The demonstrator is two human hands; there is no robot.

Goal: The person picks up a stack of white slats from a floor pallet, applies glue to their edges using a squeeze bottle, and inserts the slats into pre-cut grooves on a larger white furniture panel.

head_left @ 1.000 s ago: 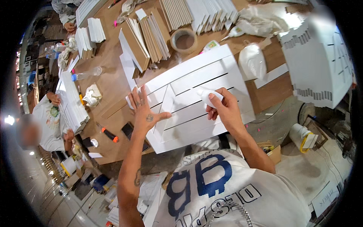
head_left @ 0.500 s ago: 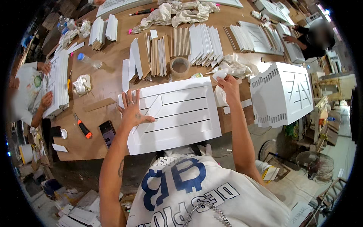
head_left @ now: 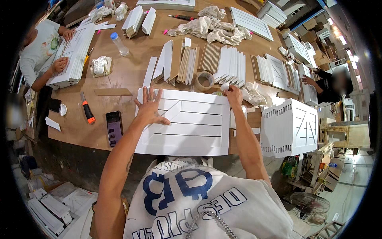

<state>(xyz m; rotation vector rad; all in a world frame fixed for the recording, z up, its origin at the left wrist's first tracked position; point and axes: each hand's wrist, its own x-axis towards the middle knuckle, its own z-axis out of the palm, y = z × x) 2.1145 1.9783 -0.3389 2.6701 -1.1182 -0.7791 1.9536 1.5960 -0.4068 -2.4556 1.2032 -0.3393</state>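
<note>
A white grooved panel (head_left: 191,140), with several dark horizontal lines and a diagonal strip near its left end, lies flat at the table's near edge. My left hand (head_left: 151,109) rests on its upper left part, fingers spread. At the panel's upper right corner my right hand (head_left: 234,96) is closed on a small white object (head_left: 225,86); most of it is hidden by the fingers, so its kind cannot be told. A roll of tape (head_left: 204,81) and stacked thin white boards (head_left: 230,65) stand just beyond the panel.
A phone (head_left: 114,128) and an orange-black utility knife (head_left: 87,108) lie left of the panel. A stack of white panels (head_left: 304,127) stands at right. Beyond are a bottle (head_left: 119,44) and crumpled cloths (head_left: 215,28). One person (head_left: 43,47) works at left, another (head_left: 338,85) at far right.
The view has shifted, so the table things sit differently in the picture. My right hand has come down toward the panel's corner with the white object. My left hand stays spread on the panel.
</note>
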